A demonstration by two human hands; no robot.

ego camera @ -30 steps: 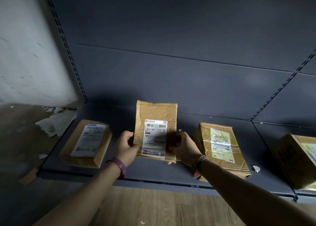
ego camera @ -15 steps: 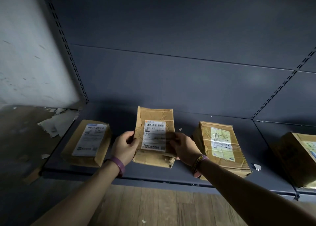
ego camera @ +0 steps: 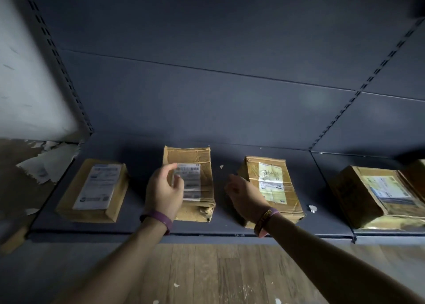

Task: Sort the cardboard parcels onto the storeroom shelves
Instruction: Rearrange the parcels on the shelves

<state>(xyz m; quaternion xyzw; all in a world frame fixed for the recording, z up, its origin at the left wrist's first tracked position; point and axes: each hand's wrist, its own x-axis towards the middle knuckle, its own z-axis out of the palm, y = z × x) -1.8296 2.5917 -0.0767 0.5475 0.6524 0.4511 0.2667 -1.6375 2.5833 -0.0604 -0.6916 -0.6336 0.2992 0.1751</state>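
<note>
Item: middle parcel, brown cardboard, lay flat on the dark shelf at centre frame, white printed label facing up, its near right corner torn and crumpled. Print on the label too blurred to read.

Left hand: hovered over the parcel's left edge, fingers spread loosely and slightly curled, holding nothing; whether the fingertips touched the label could not be told. A purple band circled that wrist.

Right hand: positioned in the gap to the right of the middle parcel, apart from it, fingers loosely open and empty, the back of the hand overlapping the near left corner of the next parcel. A gold and pink band sat on that wrist.

Neighbouring stock, same shelf: left parcel, flat, with a large white label, at lower left of frame; taped parcel, right of centre, bearing a pale yellow label with handwriting; far parcel at the right edge, in the next bay past the slotted upright, also labelled and taped.

Surroundings: dark back panel filled the upper frame; a white wall with peeling paint at upper left; wooden floor along the bottom. Small white scraps lay on the shelf between parcels.
</note>
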